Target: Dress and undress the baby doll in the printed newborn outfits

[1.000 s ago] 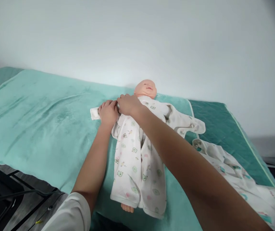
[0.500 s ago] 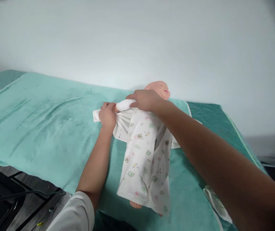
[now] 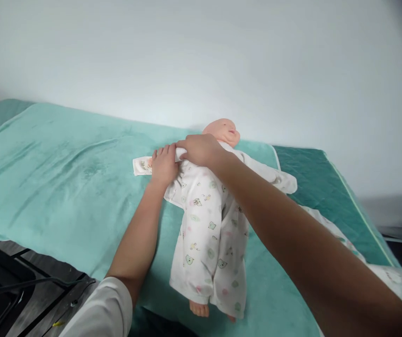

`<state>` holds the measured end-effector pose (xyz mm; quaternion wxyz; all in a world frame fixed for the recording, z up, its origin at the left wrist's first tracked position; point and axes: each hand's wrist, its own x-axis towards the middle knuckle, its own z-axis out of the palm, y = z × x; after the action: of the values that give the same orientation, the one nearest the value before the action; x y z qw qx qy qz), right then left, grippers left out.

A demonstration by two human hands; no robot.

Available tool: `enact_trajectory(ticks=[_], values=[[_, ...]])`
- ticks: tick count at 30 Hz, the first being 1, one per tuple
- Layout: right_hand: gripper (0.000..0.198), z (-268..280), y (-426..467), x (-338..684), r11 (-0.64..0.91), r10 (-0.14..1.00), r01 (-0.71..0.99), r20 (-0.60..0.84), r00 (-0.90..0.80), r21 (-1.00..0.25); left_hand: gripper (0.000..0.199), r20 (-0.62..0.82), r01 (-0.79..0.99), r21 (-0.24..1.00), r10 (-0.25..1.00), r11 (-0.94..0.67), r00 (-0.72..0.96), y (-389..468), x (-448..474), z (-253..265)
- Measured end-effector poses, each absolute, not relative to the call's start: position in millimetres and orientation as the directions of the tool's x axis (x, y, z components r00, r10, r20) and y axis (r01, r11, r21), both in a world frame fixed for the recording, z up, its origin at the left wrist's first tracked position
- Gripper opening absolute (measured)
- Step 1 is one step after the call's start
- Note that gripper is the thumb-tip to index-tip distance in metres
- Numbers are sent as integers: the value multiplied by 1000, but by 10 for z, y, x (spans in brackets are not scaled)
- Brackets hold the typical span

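A baby doll (image 3: 222,130) lies on its back, its head toward the wall. White printed trousers (image 3: 201,234) cover its legs, and its feet show below the hems. A white baby top (image 3: 257,167) is spread around its upper body, one sleeve stretched to the right. My left hand (image 3: 165,164) is closed over the doll's arm on the left side, and the flat sleeve end (image 3: 140,165) sticks out beyond it. Beside it, my right hand (image 3: 201,149) grips white sleeve cloth between thumb and fingers near the doll's shoulder. The fingertips of both hands nearly meet.
A pale green blanket (image 3: 63,178) covers the bed, over a darker green quilted cover (image 3: 313,173) on the right. More white printed cloth (image 3: 390,276) lies at the right edge. On the floor at lower left are a black case (image 3: 0,290) and cables.
My left hand has moved slightly right along the doll's arm, closer to my right hand. Less white sleeve shows between them. The doll's head and both hands appear a little further left.
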<state>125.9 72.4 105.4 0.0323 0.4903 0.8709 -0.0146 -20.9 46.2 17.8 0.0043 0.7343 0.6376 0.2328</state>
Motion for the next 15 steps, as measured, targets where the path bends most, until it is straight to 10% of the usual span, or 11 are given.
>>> enact_trajectory(ticks=[4,15], values=[[34,1007,699,1224,509,856,860,-74,-511,-45,46,292,948,289,955,-134,46,507,-230,125],[43,802,227,2085,224,973,697,197,-119,-681,50,354,943,329,932,-51,-74,525,-279,98]])
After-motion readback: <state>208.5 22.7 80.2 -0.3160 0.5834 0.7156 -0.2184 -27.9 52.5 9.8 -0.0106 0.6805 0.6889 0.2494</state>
